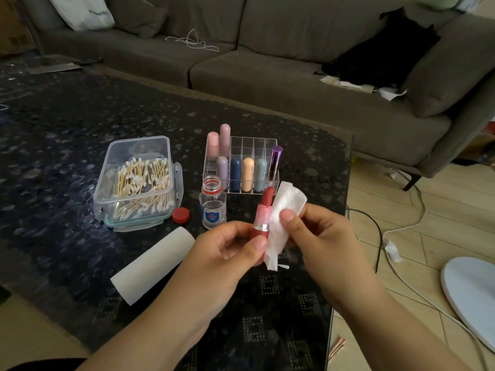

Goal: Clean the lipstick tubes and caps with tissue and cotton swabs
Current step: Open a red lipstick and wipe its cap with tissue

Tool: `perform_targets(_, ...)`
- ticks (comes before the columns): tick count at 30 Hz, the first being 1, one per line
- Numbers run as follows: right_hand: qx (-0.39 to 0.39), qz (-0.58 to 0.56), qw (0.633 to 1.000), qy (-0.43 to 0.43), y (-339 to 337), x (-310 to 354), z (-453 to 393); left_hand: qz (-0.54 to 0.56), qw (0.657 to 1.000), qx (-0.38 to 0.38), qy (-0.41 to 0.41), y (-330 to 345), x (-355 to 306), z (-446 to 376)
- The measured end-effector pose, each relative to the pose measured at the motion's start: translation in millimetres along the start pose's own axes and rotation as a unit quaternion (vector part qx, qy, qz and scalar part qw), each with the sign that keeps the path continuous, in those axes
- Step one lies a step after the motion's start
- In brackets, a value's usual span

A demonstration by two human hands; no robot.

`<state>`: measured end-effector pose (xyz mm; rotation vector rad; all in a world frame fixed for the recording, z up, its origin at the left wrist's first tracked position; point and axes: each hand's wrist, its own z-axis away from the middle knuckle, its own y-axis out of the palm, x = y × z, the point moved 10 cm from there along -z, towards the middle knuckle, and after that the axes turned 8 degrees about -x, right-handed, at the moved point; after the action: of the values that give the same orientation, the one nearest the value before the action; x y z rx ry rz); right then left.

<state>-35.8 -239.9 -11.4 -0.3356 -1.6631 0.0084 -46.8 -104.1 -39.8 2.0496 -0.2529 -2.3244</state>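
Head view: our left hand (227, 247) pinches the open lipstick (263, 215) base at table centre, right hand (313, 231) pinches tissue (284, 218) at its 3 o'clock; we'd wipe the pink tube w/ light strokes, avoiding the bullet.

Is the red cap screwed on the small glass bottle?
No. The small glass bottle stands open, and the red cap lies on the table to its left.
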Motion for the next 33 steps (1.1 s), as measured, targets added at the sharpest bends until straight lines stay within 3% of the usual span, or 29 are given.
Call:
perform_targets(4, 0.002, 0.043, 0.999, -0.01, 1, 1, -4, 0.047, 0.999, 0.0, -0.003, -1, -3, 0)
perform_targets(13, 0.082, 0.073, 0.993, -0.032, 25, 6, 5, 0.161, 0.985, 0.001, -0.067, -7, -2, -1)
perform_targets(19, 0.145, 0.084, 0.986, 0.025, 31, -1, 8, 0.182, 0.979, 0.028, -0.088, -9, -1, -2)
perform_targets(26, 0.114, 0.014, 0.987, 0.115, 19, -13, 12, 0.167, 0.985, -0.011, -0.043, -17, -5, -3)
perform_targets(33, 0.046, 0.131, 0.99, 0.037, 12, 6, 6, 0.134, 0.991, -0.019, -0.022, -17, -10, -2)
